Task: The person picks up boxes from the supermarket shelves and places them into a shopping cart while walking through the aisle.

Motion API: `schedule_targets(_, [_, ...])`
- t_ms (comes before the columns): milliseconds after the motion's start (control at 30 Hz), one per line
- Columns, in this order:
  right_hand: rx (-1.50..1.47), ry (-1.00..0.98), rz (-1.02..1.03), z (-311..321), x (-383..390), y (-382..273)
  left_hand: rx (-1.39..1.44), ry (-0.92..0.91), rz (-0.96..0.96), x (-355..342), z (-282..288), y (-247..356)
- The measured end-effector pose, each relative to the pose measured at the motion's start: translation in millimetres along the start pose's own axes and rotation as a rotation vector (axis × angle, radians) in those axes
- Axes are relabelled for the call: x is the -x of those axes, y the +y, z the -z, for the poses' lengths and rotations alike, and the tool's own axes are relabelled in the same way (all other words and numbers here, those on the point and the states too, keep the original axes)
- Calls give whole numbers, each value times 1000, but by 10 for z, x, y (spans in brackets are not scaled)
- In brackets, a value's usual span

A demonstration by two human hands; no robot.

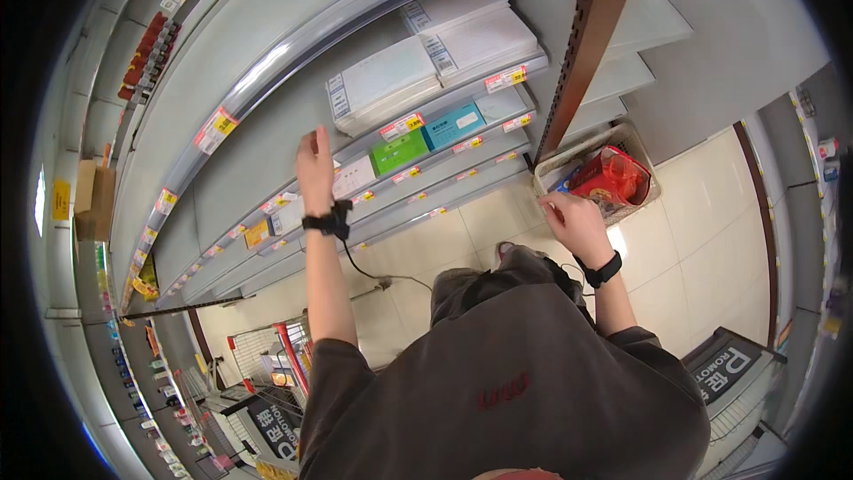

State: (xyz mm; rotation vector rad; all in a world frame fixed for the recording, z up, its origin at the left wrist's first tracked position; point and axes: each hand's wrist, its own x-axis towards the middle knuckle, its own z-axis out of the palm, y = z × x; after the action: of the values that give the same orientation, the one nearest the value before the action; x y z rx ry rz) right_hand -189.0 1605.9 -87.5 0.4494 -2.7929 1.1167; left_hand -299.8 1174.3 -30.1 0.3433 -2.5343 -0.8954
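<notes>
My left hand [314,164] reaches over the grey shelf, left of the stacks of white paper packs [386,80]. Its fingers are stretched out, holding nothing that I can see. A black strap with a small device [329,220] circles that wrist, and a thin cable runs from it. My right hand [576,220] hangs in front of my body, fingers loosely bent and apart, with nothing visible in them. Closest to it is a beige basket [647,144] on the floor, containing a shiny red package [606,180]. A black band [600,269] is on my right wrist.
A lower shelf holds green [399,152] and blue [455,126] flat packs. A brown upright post [586,44] stands between the shelf and basket. Behind my left arm is a wire shopping cart [258,347]. Display stands flank me, one at lower right [733,373].
</notes>
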Motion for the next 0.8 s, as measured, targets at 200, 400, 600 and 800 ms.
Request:
schedule_targets(200, [11,17,-55,-46,137,71,-101,-418,379,-849,-292,-52])
schedule_targets(400, [-45,78,-147,-209,128,45,-22,-519,301,-850,-393,74])
schedule_targets(600, [-76,-20,-91,-433,188,106,148,-488,386,-917,-376,-120])
schedule_targets(800, [-139,-46,-156,-441,223,271,377,-530,468,-903,-322,181])
